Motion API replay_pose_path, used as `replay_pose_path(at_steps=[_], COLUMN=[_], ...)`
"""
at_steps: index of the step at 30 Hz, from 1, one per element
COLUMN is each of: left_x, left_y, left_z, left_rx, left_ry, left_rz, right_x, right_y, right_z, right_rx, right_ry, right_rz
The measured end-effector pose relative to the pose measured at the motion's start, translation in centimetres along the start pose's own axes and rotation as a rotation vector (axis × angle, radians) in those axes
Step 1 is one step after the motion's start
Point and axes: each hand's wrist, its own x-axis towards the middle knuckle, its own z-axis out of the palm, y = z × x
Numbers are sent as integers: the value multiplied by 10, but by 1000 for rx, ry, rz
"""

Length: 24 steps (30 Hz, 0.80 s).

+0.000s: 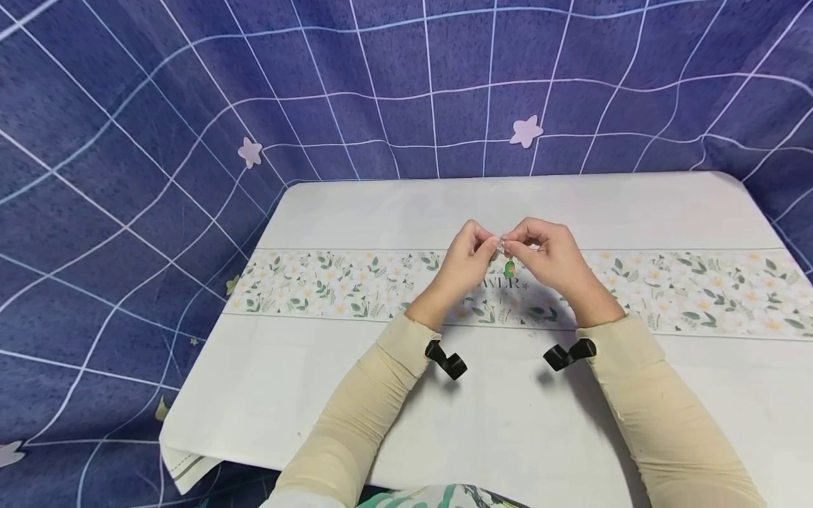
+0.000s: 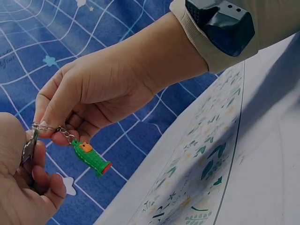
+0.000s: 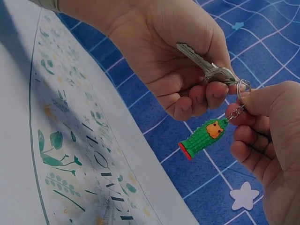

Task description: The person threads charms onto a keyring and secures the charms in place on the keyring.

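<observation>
Over the table's printed band, my left hand (image 1: 466,255) and right hand (image 1: 551,257) meet at the fingertips. A metal key (image 3: 199,58) is gripped in my left hand, its toothed blade pointing back along the palm and its head at the fingertips. My right hand pinches the split key ring (image 3: 240,90) between thumb and forefinger, right at the key's head. From the ring a short chain (image 3: 236,113) carries a green figure charm (image 3: 202,138) with an orange face and red base, dangling below the fingers. Whether the key is threaded on the ring I cannot tell.
Under both hands is a white-covered table (image 1: 305,381) with a floral printed band (image 1: 330,286) across it. A blue curtain (image 1: 381,70) with white grid lines and stars hangs behind and at the left. Black wrist cameras (image 1: 447,360) jut inward from both sleeves.
</observation>
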Motion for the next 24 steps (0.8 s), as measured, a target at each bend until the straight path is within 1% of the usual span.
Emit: replay_pose_path(at_steps=[5, 11, 14, 19, 24], left_x=[2, 2, 2, 1, -1], left_y=[0, 3, 3, 2, 4], left_z=[0, 1, 1, 0, -2], left_rx=[-40, -41, -11, 77, 205], left_ry=[-1, 15, 23, 25, 31], left_rz=[-43, -78, -82, -68, -41], right_x=[2, 3, 3, 2, 2], right_y=[2, 6, 7, 7, 6], right_z=[-1, -1, -1, -1, 1], right_rx=[-12, -61, -90, -139, -186], right_ry=[4, 0, -6, -18, -40], right_rz=[-57, -100, -116, -141, -123])
